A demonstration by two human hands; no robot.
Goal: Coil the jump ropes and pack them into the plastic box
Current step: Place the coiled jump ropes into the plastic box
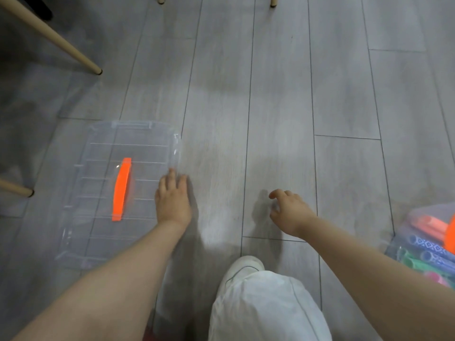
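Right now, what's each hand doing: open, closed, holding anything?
Left hand: open, fingers on the clear lid's right edge, no grip visible.
Right hand: open, loosely curled, holding nothing, above the floor.

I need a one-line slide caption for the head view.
Left hand at the clear lid edge, right hand empty above the floor.

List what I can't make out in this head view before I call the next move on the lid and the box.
- Plastic box: cut off by the right edge; whether the coloured handles inside belong to coiled ropes is unclear.
- Clear lid with orange handle: motion-blurred; its near corner is hidden by the left forearm.
- Left hand: contact with the lid's edge uncertain.
- Right hand: open, apparently empty; palm unseen.
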